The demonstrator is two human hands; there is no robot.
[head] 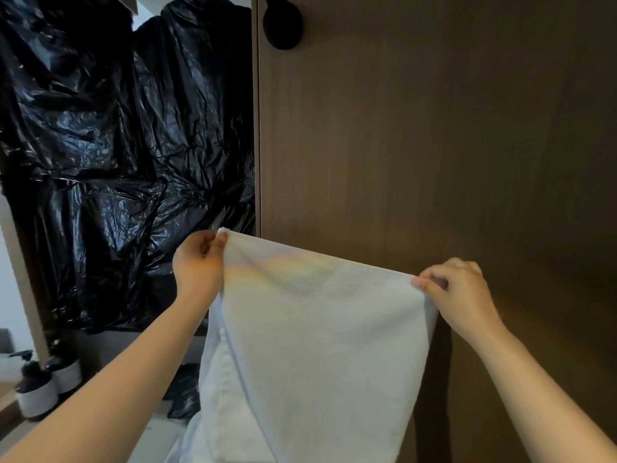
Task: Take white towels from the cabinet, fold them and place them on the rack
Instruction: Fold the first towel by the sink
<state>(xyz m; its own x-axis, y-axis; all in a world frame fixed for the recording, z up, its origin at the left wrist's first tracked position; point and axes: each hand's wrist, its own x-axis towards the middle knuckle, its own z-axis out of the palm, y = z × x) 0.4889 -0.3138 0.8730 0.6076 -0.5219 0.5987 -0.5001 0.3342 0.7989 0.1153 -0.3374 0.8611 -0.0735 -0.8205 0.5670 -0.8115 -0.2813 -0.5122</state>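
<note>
A white towel [317, 345] hangs stretched in front of me, its top edge held taut and sloping down to the right. My left hand [197, 262] pinches the towel's upper left corner. My right hand [457, 289] pinches the upper right corner. The cloth falls in a long fold out of the bottom of the view. A dark brown wooden cabinet door [434, 128] stands right behind the towel. No rack is in view.
Crumpled black plastic sheeting [117, 145] covers the surface at the left. A black round object [283, 25] hangs at the top of the door. Two dark bottles in white holders [50, 382] stand on the counter at lower left.
</note>
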